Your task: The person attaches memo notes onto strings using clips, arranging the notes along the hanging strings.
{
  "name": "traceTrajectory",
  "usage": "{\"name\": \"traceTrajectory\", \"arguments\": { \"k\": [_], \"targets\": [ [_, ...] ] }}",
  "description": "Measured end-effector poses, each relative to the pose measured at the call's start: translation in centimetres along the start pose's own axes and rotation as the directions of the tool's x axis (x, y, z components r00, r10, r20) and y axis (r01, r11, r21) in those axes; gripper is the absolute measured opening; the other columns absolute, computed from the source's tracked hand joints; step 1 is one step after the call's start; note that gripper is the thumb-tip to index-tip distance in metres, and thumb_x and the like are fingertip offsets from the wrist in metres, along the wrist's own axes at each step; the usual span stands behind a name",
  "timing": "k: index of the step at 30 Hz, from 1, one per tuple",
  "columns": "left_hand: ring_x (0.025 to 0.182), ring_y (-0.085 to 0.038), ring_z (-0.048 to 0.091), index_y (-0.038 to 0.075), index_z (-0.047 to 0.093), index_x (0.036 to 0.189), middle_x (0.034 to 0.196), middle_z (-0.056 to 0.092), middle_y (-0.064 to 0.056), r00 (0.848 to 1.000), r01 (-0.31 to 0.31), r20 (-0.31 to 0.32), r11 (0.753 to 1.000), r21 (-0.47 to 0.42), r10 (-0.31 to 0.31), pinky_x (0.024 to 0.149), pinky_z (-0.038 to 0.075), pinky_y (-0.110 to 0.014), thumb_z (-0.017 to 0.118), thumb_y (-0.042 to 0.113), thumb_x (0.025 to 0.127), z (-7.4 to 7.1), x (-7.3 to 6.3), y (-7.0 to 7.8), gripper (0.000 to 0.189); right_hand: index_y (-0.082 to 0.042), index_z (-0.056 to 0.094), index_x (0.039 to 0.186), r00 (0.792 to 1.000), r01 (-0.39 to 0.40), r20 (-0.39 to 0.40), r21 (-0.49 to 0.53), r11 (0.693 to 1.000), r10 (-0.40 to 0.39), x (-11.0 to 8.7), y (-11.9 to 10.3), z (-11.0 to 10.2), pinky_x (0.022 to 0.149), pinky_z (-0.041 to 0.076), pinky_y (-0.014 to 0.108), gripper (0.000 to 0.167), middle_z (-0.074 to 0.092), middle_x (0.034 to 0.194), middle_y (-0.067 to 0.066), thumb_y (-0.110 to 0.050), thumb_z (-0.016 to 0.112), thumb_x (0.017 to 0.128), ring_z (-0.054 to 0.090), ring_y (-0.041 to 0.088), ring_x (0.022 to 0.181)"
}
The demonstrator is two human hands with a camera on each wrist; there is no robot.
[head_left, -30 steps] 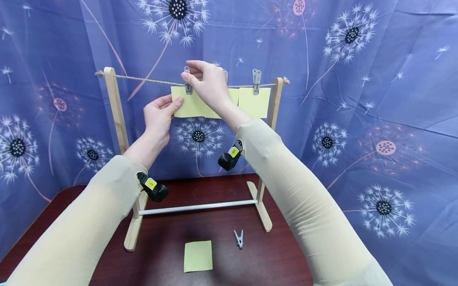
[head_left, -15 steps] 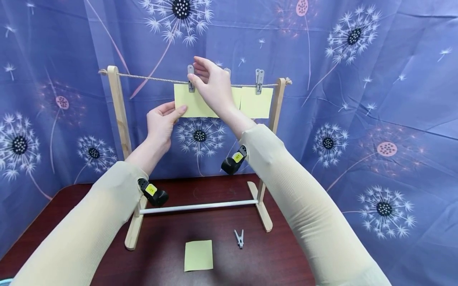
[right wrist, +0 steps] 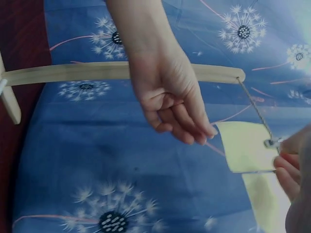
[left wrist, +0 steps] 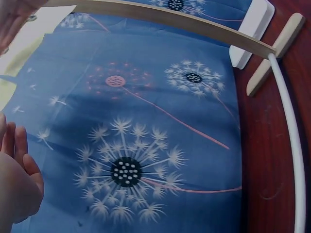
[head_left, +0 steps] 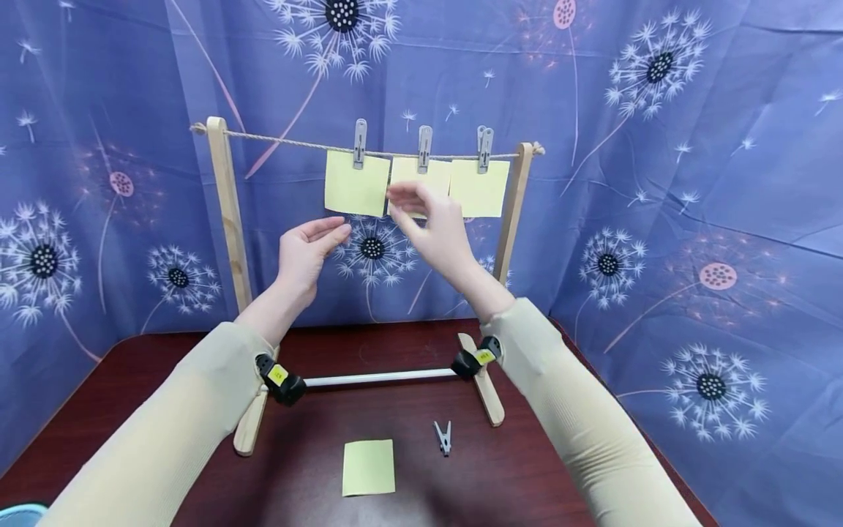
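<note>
In the head view three yellow paper squares hang side by side from a rope, each under a grey clothespin. My left hand [head_left: 304,256] is just below the lower left corner of the left paper [head_left: 356,187], bent fingers near the thumb, holding nothing. In front of the middle paper [head_left: 421,172], hiding part of it, is my right hand [head_left: 440,228], also without anything in its grasp. The left clothespin [head_left: 359,143] stands upright on the rope [head_left: 290,141]. The middle clothespin [head_left: 424,146] and right clothespin [head_left: 484,148] grip the other papers.
The rope spans two wooden posts [head_left: 227,197] joined low down by a white rod [head_left: 378,378]. On the dark red table [head_left: 316,424] lie another yellow paper [head_left: 369,468] and a loose clothespin [head_left: 444,438]. A light blue rim [head_left: 23,512] shows at lower left.
My right hand has left the left clothespin and moved down and to the right. My left hand has let go of the left paper and dropped slightly. The paper stays hanging.
</note>
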State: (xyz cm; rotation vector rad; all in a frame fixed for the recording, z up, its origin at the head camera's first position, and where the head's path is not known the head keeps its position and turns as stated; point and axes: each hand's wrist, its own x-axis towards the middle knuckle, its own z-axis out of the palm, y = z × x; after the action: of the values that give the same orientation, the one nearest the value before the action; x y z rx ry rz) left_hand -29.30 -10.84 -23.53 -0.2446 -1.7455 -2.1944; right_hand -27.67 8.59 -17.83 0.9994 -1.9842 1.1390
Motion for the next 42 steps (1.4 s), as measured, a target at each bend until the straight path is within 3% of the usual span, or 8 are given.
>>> {"name": "traceTrajectory", "arguments": {
  "k": [5,9,17,25,29,32,37,42],
  "targets": [
    [0.08,0.003,0.067,0.009,0.071,0.112,0.082,0.072,0.02,0.997,0.025,0.071,0.993,0.116,-0.033,0.089,0.045,-0.022,0.074,0.017,0.088,-0.6,-1.0,-2.0,0.026,0.006,0.063,0.115,0.989,-0.048,0.134,-0.057,0.997,0.055,-3.7,2.1,0.2,0.088,0.055,0.027,0.028,0.07,0.11,0.02,0.002,0.066,0.088,0.069,0.028,0.097],
    [0.09,0.003,0.065,-0.001,0.064,0.124,0.096,0.074,0.01,0.983,0.045,0.161,0.968,0.247,-0.087,0.103,0.043,-0.032,0.074,0.018,0.088,-1.1,-2.1,-4.2,0.042,0.004,0.065,0.114,0.973,-0.133,0.181,-0.082,0.988,0.146,-6.6,3.7,0.7,0.086,0.056,0.031,0.027,0.071,0.107,0.018,-0.001,0.068,0.088,0.07,0.026,0.093],
    [0.109,-0.021,0.067,-0.001,0.063,0.125,0.118,0.069,-0.017,0.908,0.109,0.321,0.89,0.442,-0.27,0.107,0.041,-0.044,0.071,0.017,0.089,-2.0,-4.9,-7.6,0.041,0.002,0.066,0.111,0.917,-0.335,0.199,-0.088,0.938,0.346,-11.6,6.4,1.7,0.084,0.056,0.036,0.025,0.072,0.102,0.015,-0.006,0.07,0.088,0.07,0.026,0.092],
    [0.106,-0.023,0.068,-0.004,0.064,0.123,0.113,0.071,-0.018,0.869,0.144,0.372,0.887,0.439,-0.325,0.095,0.051,-0.036,0.074,0.013,0.086,-2.9,-7.6,-10.9,0.042,0.001,0.067,0.107,0.806,-0.547,0.217,-0.082,0.833,0.55,-16.0,9.1,2.4,0.079,0.056,0.034,0.025,0.073,0.098,0.015,-0.008,0.073,0.084,0.071,0.026,0.09],
    [0.107,-0.024,0.067,-0.005,0.063,0.123,0.113,0.071,-0.018,0.848,0.152,0.403,0.887,0.436,-0.344,0.095,0.051,-0.038,0.074,0.014,0.086,-3.5,-9.2,-12.8,0.043,0.001,0.068,0.104,0.779,-0.56,0.264,-0.118,0.82,0.569,-17.9,10.1,2.4,0.083,0.053,0.035,0.025,0.073,0.093,0.013,-0.01,0.075,0.083,0.072,0.024,0.086],
    [0.108,-0.027,0.066,-0.008,0.061,0.124,0.116,0.068,-0.023,0.816,0.163,0.446,0.887,0.432,-0.367,0.097,0.05,-0.042,0.073,0.014,0.086,-3.9,-10.2,-14.0,0.046,0.003,0.067,0.103,0.749,-0.568,0.331,-0.126,0.813,0.574,-19.1,10.7,2.3,0.082,0.052,0.034,0.027,0.072,0.092,0.014,-0.011,0.075,0.082,0.07,0.021,0.084],
    [0.111,-0.034,0.064,-0.012,0.055,0.128,0.122,0.063,-0.029,0.751,0.193,0.501,0.868,0.457,-0.431,0.093,0.053,-0.04,0.074,0.014,0.085,-4.5,-11.5,-15.7,0.053,0.006,0.067,0.103,0.664,-0.617,0.421,-0.157,0.771,0.618,-20.7,11.3,2.1,0.071,0.051,0.026,0.032,0.071,0.09,0.01,-0.016,0.075,0.082,0.064,0.012,0.079],
    [0.108,-0.035,0.064,-0.012,0.056,0.126,0.119,0.064,-0.027,0.719,0.189,0.514,0.844,0.502,-0.467,0.087,0.055,-0.038,0.075,0.01,0.083,-5.1,-12.4,-16.7,0.052,0.004,0.067,0.102,0.571,-0.668,0.481,-0.198,0.717,0.665,-21.4,11.6,1.8,0.066,0.051,0.024,0.03,0.069,0.079,0.004,-0.018,0.075,0.083,0.062,0.008,0.071]
  ]
}}
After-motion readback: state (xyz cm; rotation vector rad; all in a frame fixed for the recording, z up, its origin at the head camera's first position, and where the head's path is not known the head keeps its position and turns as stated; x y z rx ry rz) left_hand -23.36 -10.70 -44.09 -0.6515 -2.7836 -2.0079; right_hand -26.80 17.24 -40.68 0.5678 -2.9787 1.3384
